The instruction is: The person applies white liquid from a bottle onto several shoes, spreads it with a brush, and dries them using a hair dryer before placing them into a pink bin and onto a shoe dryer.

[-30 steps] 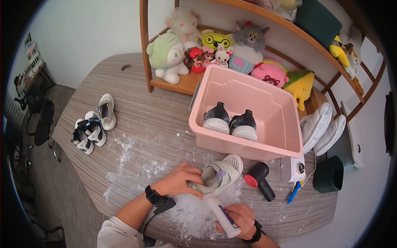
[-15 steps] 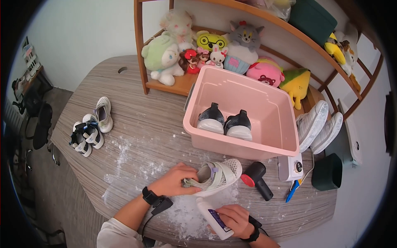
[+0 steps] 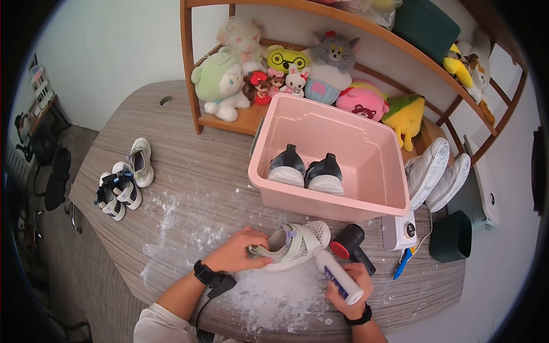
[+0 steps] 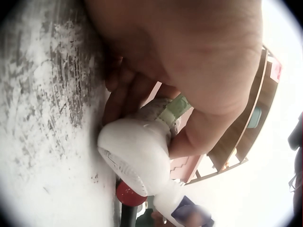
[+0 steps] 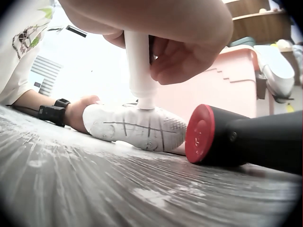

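Observation:
My left hand (image 3: 243, 251) grips the heel end of a pale grey-green sneaker (image 3: 297, 246) with white sole and lilac tab. In the right wrist view the sneaker is tilted, its marked sole (image 5: 137, 131) facing the camera. My right hand (image 3: 353, 288) holds a white plastic bottle (image 3: 338, 279) with a purple label. Its narrow tip points down at the forefoot edge, right at the sneaker in the right wrist view. White powder (image 3: 269, 294) covers the table below. A black hair dryer (image 3: 355, 251) with a red end lies beside the toe.
A pink bin (image 3: 331, 204) holds two dark-and-white shoes (image 3: 286, 168). Several small shoes (image 3: 117, 194) stand at the left, and white sneakers (image 3: 429, 171) lean beside the bin. A blue-handled brush (image 3: 405, 264), a white device (image 3: 396, 231) and a shelf of plush toys (image 3: 223, 86) are around.
The bottle has moved right and up, from below the sneaker's middle to its forefoot edge, with its tip turned toward the sneaker. The left hand keeps its grip on the heel.

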`<state>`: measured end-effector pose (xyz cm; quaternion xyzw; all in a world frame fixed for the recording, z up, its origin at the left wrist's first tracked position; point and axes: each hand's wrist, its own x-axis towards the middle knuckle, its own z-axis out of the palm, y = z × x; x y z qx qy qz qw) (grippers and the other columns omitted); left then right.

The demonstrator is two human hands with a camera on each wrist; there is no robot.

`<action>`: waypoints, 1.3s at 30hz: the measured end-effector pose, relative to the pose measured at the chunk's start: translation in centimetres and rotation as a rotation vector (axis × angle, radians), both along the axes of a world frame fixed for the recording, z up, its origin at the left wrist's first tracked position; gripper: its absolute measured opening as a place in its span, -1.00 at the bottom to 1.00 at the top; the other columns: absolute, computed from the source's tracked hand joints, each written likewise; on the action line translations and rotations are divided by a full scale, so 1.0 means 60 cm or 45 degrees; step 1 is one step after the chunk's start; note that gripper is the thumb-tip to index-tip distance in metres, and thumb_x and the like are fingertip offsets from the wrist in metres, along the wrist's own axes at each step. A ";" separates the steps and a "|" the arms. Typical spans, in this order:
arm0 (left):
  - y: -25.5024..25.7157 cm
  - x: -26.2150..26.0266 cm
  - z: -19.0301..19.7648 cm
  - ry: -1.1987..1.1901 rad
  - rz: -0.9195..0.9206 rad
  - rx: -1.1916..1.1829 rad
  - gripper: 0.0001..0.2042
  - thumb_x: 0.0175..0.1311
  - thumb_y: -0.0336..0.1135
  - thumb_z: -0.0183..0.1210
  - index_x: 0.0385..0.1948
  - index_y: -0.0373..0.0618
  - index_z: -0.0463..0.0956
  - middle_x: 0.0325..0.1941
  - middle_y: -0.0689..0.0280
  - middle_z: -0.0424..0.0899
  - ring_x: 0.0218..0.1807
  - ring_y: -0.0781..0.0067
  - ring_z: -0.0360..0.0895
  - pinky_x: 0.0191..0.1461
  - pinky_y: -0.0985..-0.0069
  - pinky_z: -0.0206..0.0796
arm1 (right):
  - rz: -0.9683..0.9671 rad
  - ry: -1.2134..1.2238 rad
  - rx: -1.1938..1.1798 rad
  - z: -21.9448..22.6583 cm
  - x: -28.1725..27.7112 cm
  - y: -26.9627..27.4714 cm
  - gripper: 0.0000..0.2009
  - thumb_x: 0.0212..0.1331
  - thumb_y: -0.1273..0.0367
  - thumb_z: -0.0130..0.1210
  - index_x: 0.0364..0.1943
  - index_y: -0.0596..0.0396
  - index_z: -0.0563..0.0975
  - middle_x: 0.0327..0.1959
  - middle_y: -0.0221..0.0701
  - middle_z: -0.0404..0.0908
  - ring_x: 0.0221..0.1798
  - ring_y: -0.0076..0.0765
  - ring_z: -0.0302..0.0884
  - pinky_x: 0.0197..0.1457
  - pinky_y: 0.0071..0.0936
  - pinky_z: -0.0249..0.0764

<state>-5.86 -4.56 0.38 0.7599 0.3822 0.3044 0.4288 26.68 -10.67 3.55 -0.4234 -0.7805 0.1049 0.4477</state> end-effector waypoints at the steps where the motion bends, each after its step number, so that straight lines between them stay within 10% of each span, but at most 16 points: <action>1: -0.003 0.000 -0.002 0.000 -0.005 0.000 -0.74 0.18 -0.17 0.42 -0.30 -0.13 0.60 -0.20 0.27 0.69 -0.08 0.18 0.57 0.20 0.32 0.25 | -0.090 0.041 -0.019 -0.004 0.007 0.003 -0.62 -0.14 0.37 0.43 -0.25 0.24 0.52 -0.26 -0.15 0.64 -0.34 -0.13 0.62 -0.26 -0.32 0.55; 15: 0.002 0.006 -0.003 -0.371 0.139 0.141 -0.79 -0.10 -0.62 0.29 -0.47 -0.12 0.46 0.27 0.20 0.67 0.31 0.04 0.45 0.38 0.18 0.27 | -0.369 0.525 -0.176 -0.013 0.018 0.005 -0.57 0.04 0.28 0.43 -0.13 0.31 0.53 -0.22 -0.21 0.65 -0.27 -0.36 0.60 -0.16 -0.43 0.52; 25: -0.004 0.017 0.010 -0.399 0.081 0.141 -0.83 -0.11 -0.69 0.14 -0.55 -0.14 0.47 0.22 0.16 0.66 0.31 0.03 0.49 0.42 0.15 0.25 | 0.141 0.574 -0.326 -0.015 0.029 0.009 -0.64 -0.05 0.27 0.48 -0.34 0.26 0.59 -0.35 -0.18 0.71 -0.40 -0.35 0.62 -0.28 -0.42 0.55; 34: -0.011 0.033 -0.023 -0.696 0.321 -0.117 -0.75 0.14 -0.63 0.20 -0.17 -0.11 0.49 0.21 0.17 0.59 0.28 0.26 0.50 0.38 0.32 0.30 | 0.593 0.402 -0.495 0.011 0.014 0.014 -0.71 -0.13 0.37 0.51 -0.37 0.18 0.64 -0.32 -0.20 0.75 -0.38 -0.22 0.70 -0.29 -0.37 0.61; 39: -0.010 0.021 -0.015 -0.321 0.384 -0.243 -0.60 0.17 -0.59 0.26 0.09 -0.13 0.54 0.17 0.22 0.59 0.16 0.44 0.56 0.14 0.46 0.48 | 0.588 0.357 -0.487 0.010 0.009 0.012 -0.68 -0.13 0.35 0.53 -0.32 0.20 0.66 -0.30 -0.22 0.76 -0.33 -0.21 0.73 -0.26 -0.37 0.63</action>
